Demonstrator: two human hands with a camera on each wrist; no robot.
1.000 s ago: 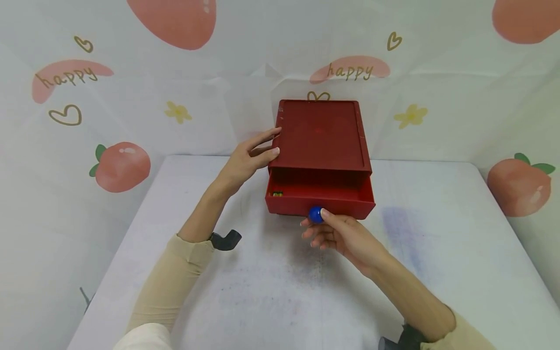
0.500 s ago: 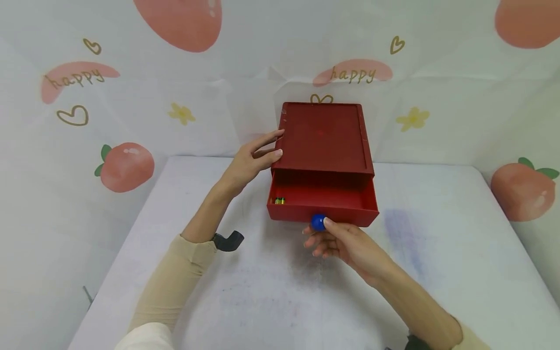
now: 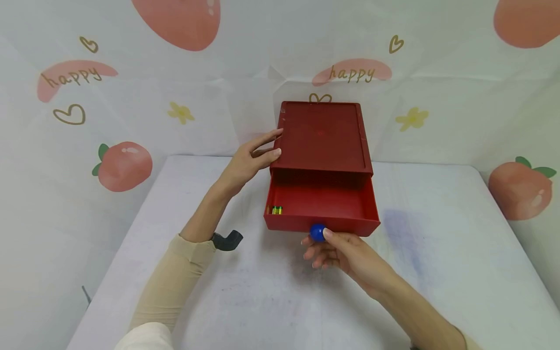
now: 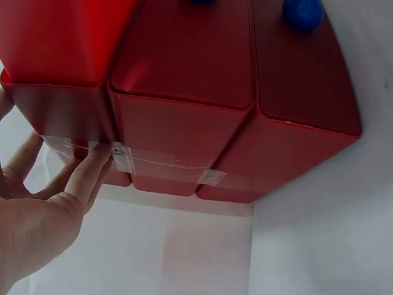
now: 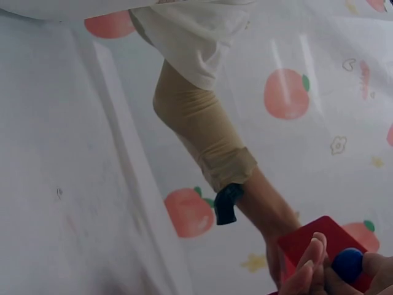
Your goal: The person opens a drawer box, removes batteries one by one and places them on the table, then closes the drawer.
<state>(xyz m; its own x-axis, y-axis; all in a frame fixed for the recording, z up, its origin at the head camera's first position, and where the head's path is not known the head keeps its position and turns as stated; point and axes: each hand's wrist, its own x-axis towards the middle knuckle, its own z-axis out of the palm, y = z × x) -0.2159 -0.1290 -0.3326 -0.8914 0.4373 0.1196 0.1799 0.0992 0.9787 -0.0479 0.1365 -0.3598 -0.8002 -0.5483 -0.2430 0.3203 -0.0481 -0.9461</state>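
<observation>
Drawer: the top one (image 3: 325, 199) of a red chest (image 3: 322, 138); it juts out toward the person, its back part inside the chest.
Slide line: front to back, from chest to person, above the table (image 3: 262, 291).
Knob: blue and round (image 3: 318, 232), so no long axis; it sits about midway along the drawer's front, on the side facing the person.
Right hand: (image 3: 350, 255) thumb and finger pinch the knob; the other fingers hang loosely bent beneath it, and the forearm runs back to the lower right.
Left hand: (image 3: 245, 163) fingers extended against the chest's left side, by the clear tape (image 4: 212, 177), thumb at the top edge; it holds nothing.
Nearer hand: the right, touching the knob; the left lies farther back and touches the chest, apart from the drawer.
Key relation: the hands sit at opposite ends of the slide line, so, in my judgement, the left can steady the chest against any force at the knob.
Batteries: (image 3: 277, 210) in the drawer's front left corner; they look like two, side by side, pointing front to back, but are too small to be sure.
Lower knobs: (image 4: 304, 15) two, on the tiers beneath.
</observation>
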